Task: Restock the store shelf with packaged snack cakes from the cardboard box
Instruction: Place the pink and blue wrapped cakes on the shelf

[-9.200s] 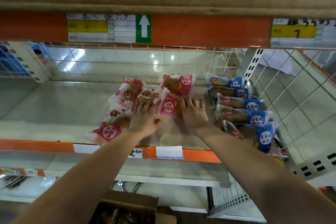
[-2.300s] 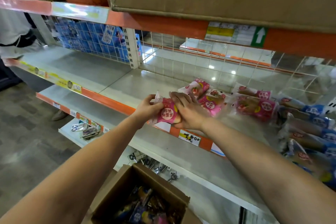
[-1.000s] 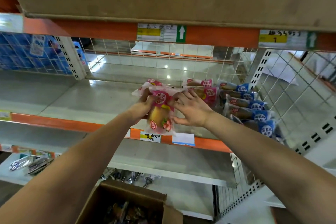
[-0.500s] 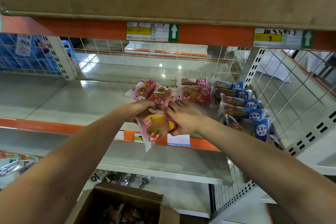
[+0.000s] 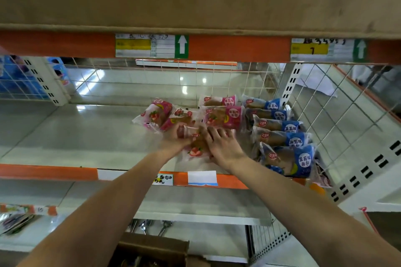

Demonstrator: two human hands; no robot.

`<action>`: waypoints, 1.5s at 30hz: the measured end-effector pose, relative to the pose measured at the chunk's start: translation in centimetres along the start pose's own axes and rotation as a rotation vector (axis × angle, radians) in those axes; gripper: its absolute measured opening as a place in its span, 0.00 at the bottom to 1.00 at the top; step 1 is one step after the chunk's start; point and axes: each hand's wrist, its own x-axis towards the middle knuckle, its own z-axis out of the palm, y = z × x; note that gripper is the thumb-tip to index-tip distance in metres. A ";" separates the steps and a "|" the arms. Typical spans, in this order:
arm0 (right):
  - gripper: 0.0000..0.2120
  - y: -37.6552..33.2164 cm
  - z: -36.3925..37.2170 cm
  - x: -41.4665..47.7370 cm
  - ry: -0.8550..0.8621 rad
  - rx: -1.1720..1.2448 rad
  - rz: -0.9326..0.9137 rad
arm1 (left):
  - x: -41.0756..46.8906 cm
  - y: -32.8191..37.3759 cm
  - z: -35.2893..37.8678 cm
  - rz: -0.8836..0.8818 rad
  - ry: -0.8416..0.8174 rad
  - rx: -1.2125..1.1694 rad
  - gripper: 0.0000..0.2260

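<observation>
Both hands are out over the middle shelf (image 5: 86, 136), meeting on one pink strawberry pack (image 5: 195, 147) that lies on the shelf board just behind the orange front rail (image 5: 47, 171). Her or his left hand (image 5: 176, 140) has its fingers curled over the pack's left edge and grips it. The right hand (image 5: 224, 148) lies on the pack's right side with fingers spread and fairly straight, pressing rather than clutching, though blur softens the fingertips. Just behind that pack sit more pink packs (image 5: 223, 116), two lying flat at the right and others tumbled loosely at the left. To the right of those, an overlapping row of blue packs (image 5: 282, 138) runs from the back of the shelf to its front edge, close to the white wire divider (image 5: 338, 104). Down below the arms, the cardboard box (image 5: 152, 249) shows its top flap, its contents too dark to make out. Overhead, a price label (image 5: 149, 45) with a green arrow sits on the upper rail.
</observation>
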 end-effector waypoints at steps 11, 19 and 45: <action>0.34 4.3 2.6 2.1 0.025 0.162 0.157 | 5.0 -2.7 0.2 0.219 0.184 0.828 0.37; 0.37 4.1 3.6 3.3 -0.054 0.271 0.227 | 7.2 -3.8 1.0 0.033 0.025 1.016 0.32; 0.39 4.2 2.6 4.5 -0.173 0.174 0.347 | 3.2 -3.8 -3.1 0.034 -0.126 0.982 0.45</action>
